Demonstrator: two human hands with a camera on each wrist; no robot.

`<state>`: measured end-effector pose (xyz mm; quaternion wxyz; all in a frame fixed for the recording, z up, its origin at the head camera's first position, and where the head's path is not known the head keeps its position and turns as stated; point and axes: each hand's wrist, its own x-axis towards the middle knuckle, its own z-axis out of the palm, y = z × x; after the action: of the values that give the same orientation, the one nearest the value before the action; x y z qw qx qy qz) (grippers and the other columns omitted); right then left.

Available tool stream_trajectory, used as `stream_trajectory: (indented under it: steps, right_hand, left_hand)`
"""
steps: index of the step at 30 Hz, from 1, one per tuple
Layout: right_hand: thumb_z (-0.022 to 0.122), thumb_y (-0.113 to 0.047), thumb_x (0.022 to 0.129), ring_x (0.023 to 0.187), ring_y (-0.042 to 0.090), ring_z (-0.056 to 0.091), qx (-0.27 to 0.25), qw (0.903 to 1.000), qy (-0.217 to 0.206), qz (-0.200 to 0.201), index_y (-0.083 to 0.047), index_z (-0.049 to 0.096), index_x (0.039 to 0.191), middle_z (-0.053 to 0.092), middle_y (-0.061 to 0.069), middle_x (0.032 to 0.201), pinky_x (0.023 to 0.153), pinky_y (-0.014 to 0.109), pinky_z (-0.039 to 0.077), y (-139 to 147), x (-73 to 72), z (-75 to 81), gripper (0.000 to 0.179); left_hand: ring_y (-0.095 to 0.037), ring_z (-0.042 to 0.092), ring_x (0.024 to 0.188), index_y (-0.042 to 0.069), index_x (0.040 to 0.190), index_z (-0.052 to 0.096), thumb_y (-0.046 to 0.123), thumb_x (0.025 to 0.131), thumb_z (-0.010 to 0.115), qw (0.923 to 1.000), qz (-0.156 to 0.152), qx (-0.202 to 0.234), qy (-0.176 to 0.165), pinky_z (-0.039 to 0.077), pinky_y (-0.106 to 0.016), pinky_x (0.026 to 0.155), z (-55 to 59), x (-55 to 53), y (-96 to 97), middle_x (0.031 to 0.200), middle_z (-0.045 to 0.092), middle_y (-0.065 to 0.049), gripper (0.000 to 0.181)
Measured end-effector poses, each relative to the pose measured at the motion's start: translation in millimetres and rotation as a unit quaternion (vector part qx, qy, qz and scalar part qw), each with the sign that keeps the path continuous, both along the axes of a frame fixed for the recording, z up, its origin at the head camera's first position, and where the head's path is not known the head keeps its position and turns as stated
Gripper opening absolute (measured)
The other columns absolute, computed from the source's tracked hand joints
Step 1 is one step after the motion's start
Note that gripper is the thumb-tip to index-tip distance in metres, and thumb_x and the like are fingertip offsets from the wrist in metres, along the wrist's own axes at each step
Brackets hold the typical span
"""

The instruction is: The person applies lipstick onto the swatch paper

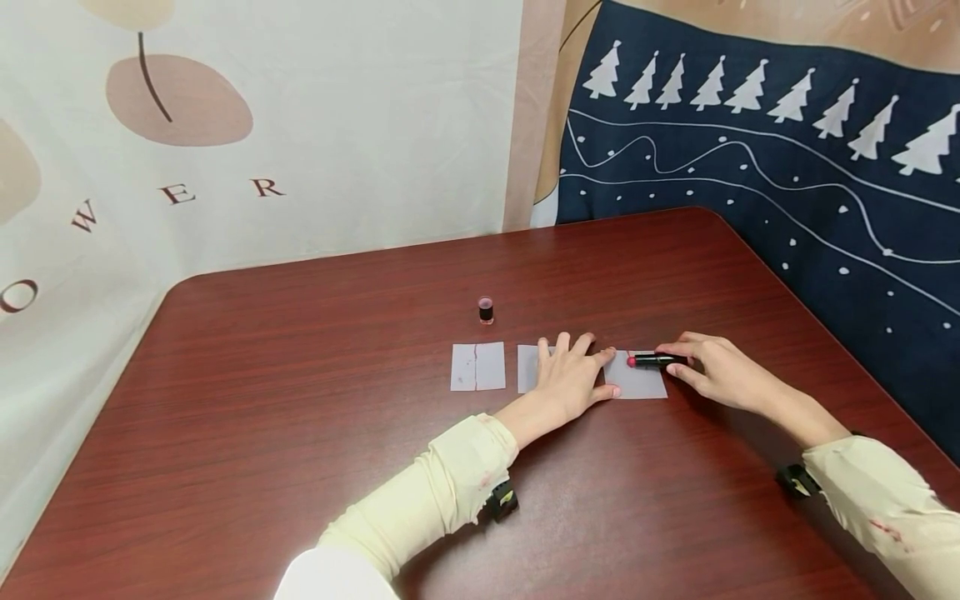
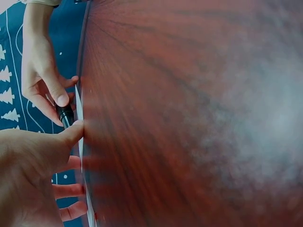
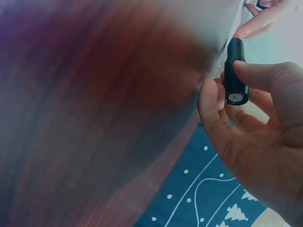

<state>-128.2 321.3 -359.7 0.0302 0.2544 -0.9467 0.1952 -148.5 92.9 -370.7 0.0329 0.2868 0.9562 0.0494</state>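
My right hand (image 1: 723, 371) pinches a black lipstick (image 3: 235, 71) between thumb and fingers, its red tip pointing left over the right-hand paper (image 1: 641, 385). A short red mark shows at that paper's top edge, by the tip. My left hand (image 1: 566, 379) lies with fingers spread, covering much of the middle paper (image 1: 527, 367); its thumb and index fingertip touch the left side of the right-hand paper. Left of it, another white paper (image 1: 490, 367) carries a reddish line from top to bottom. Behind the papers stands a small clear-and-black cap (image 1: 486, 312).
All this is on a dark red wooden table (image 1: 300, 417). A pale cloth (image 1: 360, 125) hangs along the back, and a navy cloth with white trees (image 1: 750, 150) hangs along the right edge. Straps with small black devices (image 1: 501, 500) sit at both wrists.
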Motion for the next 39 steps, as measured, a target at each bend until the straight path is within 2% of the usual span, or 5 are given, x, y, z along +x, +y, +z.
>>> stream_trajectory:
  steps: [3, 9, 23, 39]
  right_hand:
    - [0.066, -0.002, 0.083, 0.066, 0.014, 0.048, -0.001, 1.0000, -0.007, -0.001, 0.008, 0.063, 0.113, 0.060, 0.012, 0.090, 0.057, 0.028, 0.043, -0.3, 0.9, -0.1, 0.032]
    - [0.067, -0.005, 0.084, 0.073, 0.020, 0.054, 0.005, 1.0000, -0.003, 0.006, 0.008, 0.063, 0.113, 0.061, 0.018, 0.096, 0.064, 0.037, 0.047, -1.0, 2.9, 0.7, 0.032]
    - [0.068, 0.000, 0.080, 0.063, 0.010, 0.046, 0.005, 0.9981, 0.052, 0.032, 0.007, 0.066, 0.108, 0.058, 0.009, 0.086, 0.054, 0.025, 0.041, -2.1, 5.9, -2.2, 0.029]
    - [0.069, 0.002, 0.078, 0.061, 0.006, 0.043, -0.001, 0.9970, 0.062, 0.047, 0.007, 0.066, 0.106, 0.056, 0.005, 0.084, 0.051, 0.022, 0.039, -0.7, 9.6, -2.3, 0.029]
  left_hand:
    - [-0.022, 0.036, 0.114, 0.037, 0.138, 0.045, 0.060, 0.085, 0.050, 1.0000, 0.000, -0.002, 0.000, 0.023, -0.049, 0.094, 0.2, 0.4, -0.2, 0.141, 0.039, 0.003, 0.057]
    - [-0.021, 0.037, 0.112, 0.037, 0.137, 0.046, 0.060, 0.085, 0.051, 1.0000, 0.000, -0.002, 0.009, 0.024, -0.047, 0.092, -0.4, 0.8, -0.8, 0.140, 0.040, 0.003, 0.057]
    - [-0.022, 0.037, 0.113, 0.037, 0.137, 0.047, 0.061, 0.085, 0.051, 0.9999, 0.002, -0.005, 0.012, 0.024, -0.047, 0.091, -1.1, 1.3, -0.7, 0.139, 0.040, 0.003, 0.058]
    - [-0.021, 0.037, 0.114, 0.037, 0.137, 0.047, 0.061, 0.084, 0.052, 0.9999, 0.005, -0.003, 0.012, 0.025, -0.045, 0.090, -1.5, 1.0, 0.5, 0.140, 0.040, 0.003, 0.058]
